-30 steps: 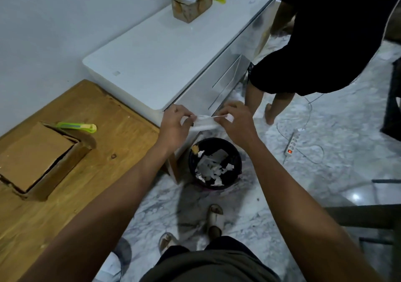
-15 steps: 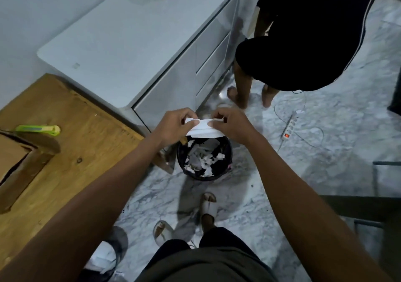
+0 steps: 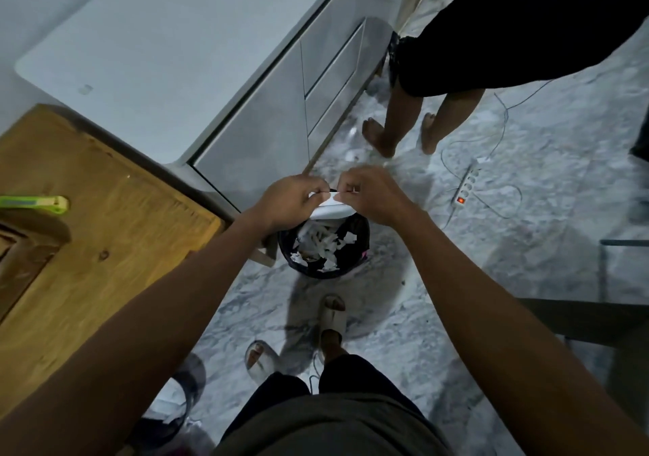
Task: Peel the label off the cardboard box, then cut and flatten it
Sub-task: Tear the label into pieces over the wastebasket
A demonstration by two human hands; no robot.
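1. Your left hand (image 3: pixel 291 201) pinches the left end of the peeled white label (image 3: pixel 330 208); the fingers are curled in tight on the paper.
2. Your right hand (image 3: pixel 372 194) pinches the right end of the same label, fingers likewise curled on it. The two hands sit close together, knuckles nearly meeting above the strip.
3. The label hangs between the hands as a folded or bunched white piece, held directly over the black waste bin (image 3: pixel 358 245). It is above the bin's rim, not inside it.
4. The bin stands on the marble floor (image 3: pixel 491 262) and holds many torn white paper scraps (image 3: pixel 323 241).
5. The cardboard box (image 3: pixel 14 255) lies at the left edge of view on the wooden table (image 3: pixel 116 216), only partly in frame; its state cannot be told from here.
6. A green utility knife (image 3: pixel 33 203) rests on the table just beyond the box, untouched.
7. The white cabinet (image 3: pixel 168 62) stands behind the table, its drawer fronts facing the bin.
8. A second person (image 3: pixel 519 23) in dark clothes stands barefoot by the cabinet, well apart from your hands.
9. A white power strip (image 3: pixel 467 185) with a red lit switch lies on the floor to the right of your right hand, cable looped around it.
10. Your feet, in pale sandals (image 3: pixel 333 315), stand just below the bin.
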